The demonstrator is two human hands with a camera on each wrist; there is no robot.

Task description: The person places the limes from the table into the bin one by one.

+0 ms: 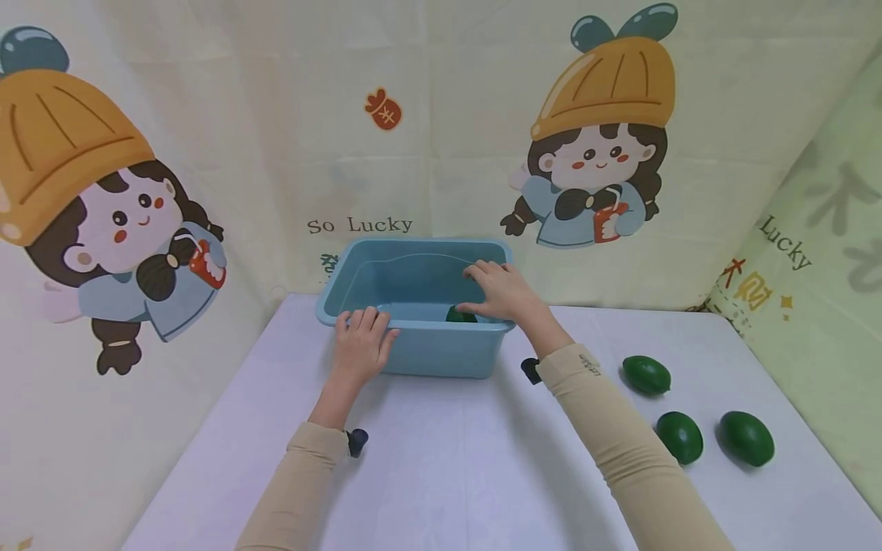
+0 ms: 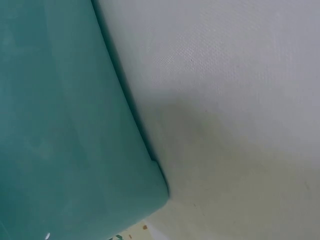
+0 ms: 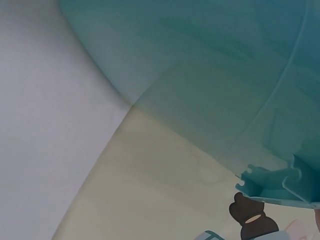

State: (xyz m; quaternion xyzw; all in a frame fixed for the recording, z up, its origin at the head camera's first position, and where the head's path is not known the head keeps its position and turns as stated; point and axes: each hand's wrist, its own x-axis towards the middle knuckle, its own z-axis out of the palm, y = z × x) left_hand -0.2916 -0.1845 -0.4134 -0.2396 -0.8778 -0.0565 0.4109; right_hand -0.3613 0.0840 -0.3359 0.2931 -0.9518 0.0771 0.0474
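A blue plastic bin (image 1: 430, 352) stands toward the back of the white table. My left hand (image 1: 360, 348) holds its front rim near the left corner, fingers over the edge and thumb outside. My right hand (image 1: 504, 291) is over the bin's right end, fingers bent and apart from the thumb, with nothing visible between them. Below the thumb, a green lime (image 1: 459, 314) is partly visible inside the bin; the front rim and hand hide some of it. In the left wrist view only the bin's wall (image 2: 65, 125) and the tabletop show.
On the table's right side lie three more limes: one (image 1: 646, 375) farther back, one (image 1: 679, 438) beside my right sleeve, one (image 1: 747, 438) nearer the right edge. A printed cloth (image 1: 455, 176) hangs behind the table.
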